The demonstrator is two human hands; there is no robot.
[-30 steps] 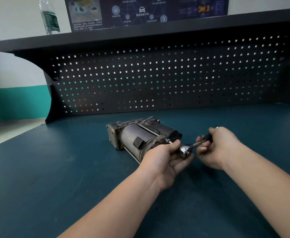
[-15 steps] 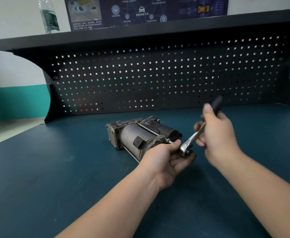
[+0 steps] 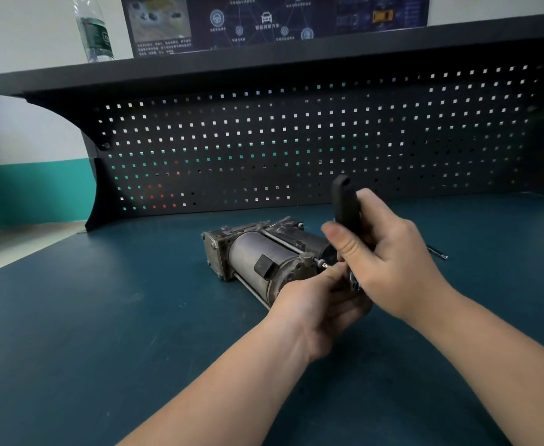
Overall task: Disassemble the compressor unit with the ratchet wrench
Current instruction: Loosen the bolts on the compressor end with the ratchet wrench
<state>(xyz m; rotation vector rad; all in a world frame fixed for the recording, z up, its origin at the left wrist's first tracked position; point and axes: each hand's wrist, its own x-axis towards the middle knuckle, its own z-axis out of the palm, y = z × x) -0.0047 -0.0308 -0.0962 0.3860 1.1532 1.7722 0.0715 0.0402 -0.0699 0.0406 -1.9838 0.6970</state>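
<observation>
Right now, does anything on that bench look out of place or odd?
Little stands out. The compressor unit lies on its side on the workbench while the ratchet wrench works its end. One loose thin metal rod lies apart, right of the hands; I cannot tell what it is.

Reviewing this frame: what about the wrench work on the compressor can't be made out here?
- Head view: the ratchet wrench head and its seat on the bolt are hidden behind the right hand.
- The compressor unit near end is covered by the left hand.
- The thin metal item beyond the right hand is too small to identify.
- The poster is cut off by the top edge.
</observation>
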